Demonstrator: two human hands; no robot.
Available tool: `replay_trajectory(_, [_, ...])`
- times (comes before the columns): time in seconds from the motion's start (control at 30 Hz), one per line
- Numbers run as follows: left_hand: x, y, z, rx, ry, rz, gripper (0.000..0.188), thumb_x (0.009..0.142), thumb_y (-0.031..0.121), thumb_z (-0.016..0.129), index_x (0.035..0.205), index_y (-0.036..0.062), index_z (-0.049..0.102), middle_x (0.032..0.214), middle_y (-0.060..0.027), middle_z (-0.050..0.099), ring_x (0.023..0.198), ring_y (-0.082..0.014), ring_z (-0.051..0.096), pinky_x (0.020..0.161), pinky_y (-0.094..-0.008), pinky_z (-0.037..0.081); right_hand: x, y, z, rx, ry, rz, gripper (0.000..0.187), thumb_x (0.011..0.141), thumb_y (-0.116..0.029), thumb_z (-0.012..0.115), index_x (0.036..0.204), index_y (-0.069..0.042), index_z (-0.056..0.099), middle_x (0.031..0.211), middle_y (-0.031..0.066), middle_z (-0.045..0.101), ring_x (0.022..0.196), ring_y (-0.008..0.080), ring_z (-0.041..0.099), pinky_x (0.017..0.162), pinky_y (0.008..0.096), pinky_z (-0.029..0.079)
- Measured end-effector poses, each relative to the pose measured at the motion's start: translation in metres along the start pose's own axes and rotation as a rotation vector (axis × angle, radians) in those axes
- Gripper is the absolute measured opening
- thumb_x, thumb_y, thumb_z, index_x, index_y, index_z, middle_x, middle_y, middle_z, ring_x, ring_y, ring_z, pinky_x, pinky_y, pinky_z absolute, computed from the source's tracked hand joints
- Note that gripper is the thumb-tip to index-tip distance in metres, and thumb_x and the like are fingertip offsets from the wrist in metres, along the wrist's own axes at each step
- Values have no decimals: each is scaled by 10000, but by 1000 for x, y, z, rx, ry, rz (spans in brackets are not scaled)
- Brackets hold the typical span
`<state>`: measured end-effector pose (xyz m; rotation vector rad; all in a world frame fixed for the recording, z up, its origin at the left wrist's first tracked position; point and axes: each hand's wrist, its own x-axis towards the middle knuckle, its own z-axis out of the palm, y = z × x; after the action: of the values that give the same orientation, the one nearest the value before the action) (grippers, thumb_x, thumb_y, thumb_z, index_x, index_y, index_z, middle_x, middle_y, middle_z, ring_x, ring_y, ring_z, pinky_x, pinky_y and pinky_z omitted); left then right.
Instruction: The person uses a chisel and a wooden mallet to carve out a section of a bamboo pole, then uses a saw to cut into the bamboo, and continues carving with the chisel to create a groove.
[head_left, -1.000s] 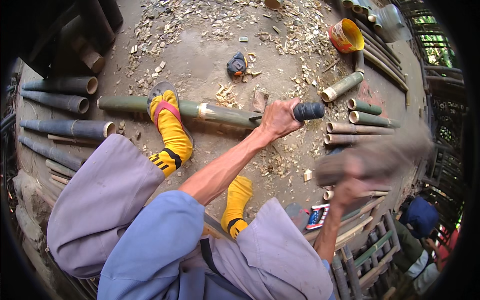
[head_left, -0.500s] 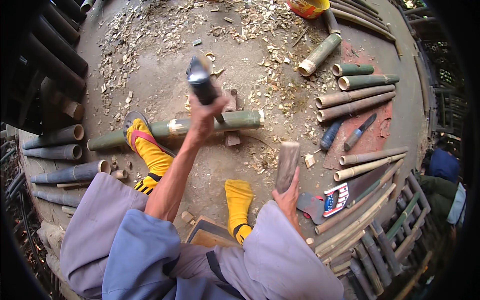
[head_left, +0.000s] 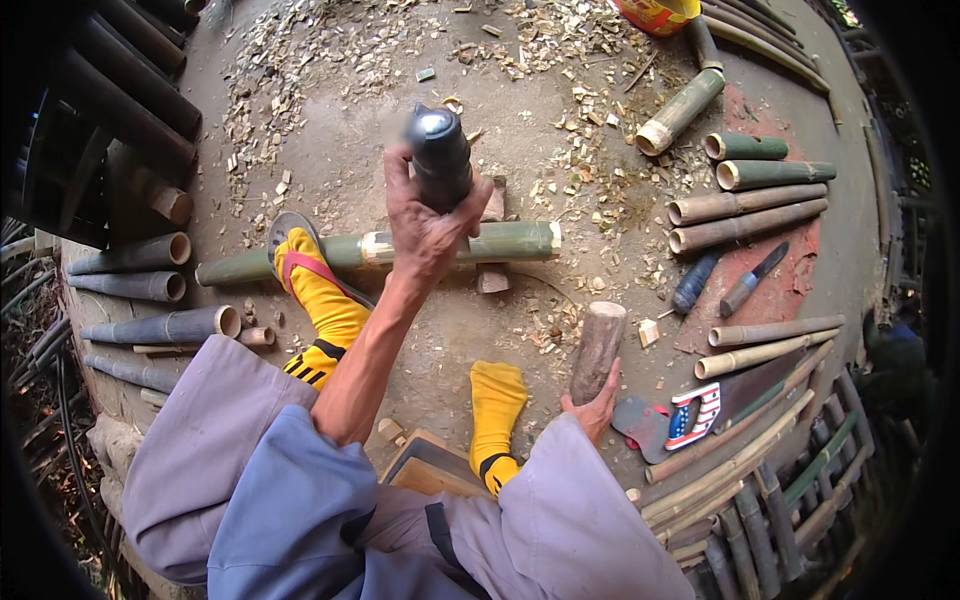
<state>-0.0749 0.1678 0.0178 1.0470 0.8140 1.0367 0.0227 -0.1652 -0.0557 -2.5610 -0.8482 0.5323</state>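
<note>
My left hand [head_left: 432, 228] is closed round the dark handle of a chisel-like tool [head_left: 440, 150] with a shiny metal cap on its end. The tool stands over a green bamboo pole [head_left: 510, 242] lying crosswise on the ground; my hand hides its lower end. A pale, scraped band shows on the pole just left of my wrist. My left foot [head_left: 335, 310], in a yellow sock and flip-flop, presses on the pole's left part. A wooden block [head_left: 492, 278] props the pole from below. Low on the right, my right hand [head_left: 597, 405] grips a short round wooden billet [head_left: 600, 345], held apart from the tool.
Cut bamboo pieces [head_left: 750, 210] lie at right, near a knife [head_left: 752, 282] and a dark-handled tool [head_left: 693, 284]. A handsaw [head_left: 693, 415] sits close to my right hand. More bamboo tubes [head_left: 160, 325] lie at left. Wood chips [head_left: 590, 90] cover the ground; my right foot [head_left: 497, 410] is nearby.
The tool in my left hand has shifted and now stands more upright, its capped end toward me. The billet in my right hand is slightly lower. The whole view has shifted slightly.
</note>
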Motion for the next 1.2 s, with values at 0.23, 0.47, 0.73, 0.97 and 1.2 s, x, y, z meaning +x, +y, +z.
replay_trajectory(0.23, [6,-21,10,32,-20,-23,241,739,12,691,946,35,570,734,16,539,618,-42,496,569,-181,399,-3,2,-1,-2,-5,54,1034,597,-71,738,1447,-98,150,1246,268,446,1092,451,465,919,477,401])
replay_trajectory(0.47, [7,-37,6,98,-11,59,229,738,-5,662,937,42,558,777,8,544,613,-57,500,545,-199,413,1,0,-2,37,-9,21,1039,592,-52,741,1447,-105,151,1250,267,437,1097,446,463,930,476,395])
replay_trajectory(0.73, [11,-40,8,86,-17,60,237,737,-22,638,948,30,543,755,-1,529,572,-68,484,504,-211,397,0,-5,-6,54,-9,56,1019,602,-45,729,1444,-105,158,1242,263,438,1085,439,466,920,481,398])
replay_trajectory(0.97, [14,-46,2,78,29,60,238,748,-38,621,961,14,528,739,-15,511,541,-60,455,465,-211,344,3,-5,-4,48,-16,28,1013,600,-55,728,1441,-101,165,1226,263,451,1061,444,473,907,481,401])
replay_trajectory(1.2, [20,-47,10,126,-44,42,161,760,-13,632,896,21,551,707,6,514,537,-52,454,466,-206,347,0,-2,-5,42,-13,57,1005,604,-66,727,1440,-101,170,1196,272,461,1043,445,486,887,485,410])
